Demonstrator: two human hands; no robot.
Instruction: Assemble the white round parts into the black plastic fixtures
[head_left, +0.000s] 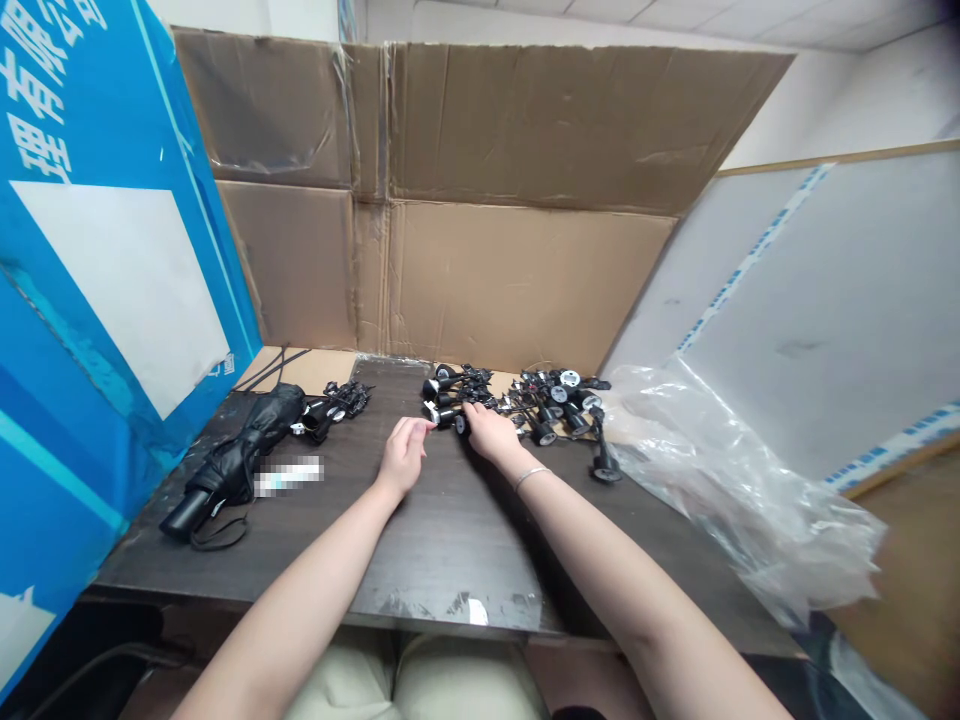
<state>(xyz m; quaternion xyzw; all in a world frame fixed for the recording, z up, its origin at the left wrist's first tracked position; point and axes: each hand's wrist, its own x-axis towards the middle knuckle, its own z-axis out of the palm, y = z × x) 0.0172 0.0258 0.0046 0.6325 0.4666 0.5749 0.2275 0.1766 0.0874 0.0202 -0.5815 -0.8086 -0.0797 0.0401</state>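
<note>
From the head view, a person sits at a dark table [450, 545], both forearms stretched forward over it. The left hand [403, 458] has its thumb and forefinger drawn together at the pale end of a small black fitting [448, 417]; from here I can't tell whether they pinch it or only touch it. The right hand [491, 432], a thin bracelet [531, 477] at its wrist, reaches over the same spot with fingers bent down. What they grasp is hidden from me, so I can't tell its grip either.

That fitting lies at the near left edge of a jumbled pile [551, 405] of similar black pieces with wires and round pale ends. One more fitting [606, 465] stands on its flared end at the pile's near right. Over on the left, a smaller bunch [339, 405] lies beside a folded black umbrella [247, 440]. Crumpled clear plastic [757, 480] drapes the right side, and tall cardboard [525, 280] rises behind.
</note>
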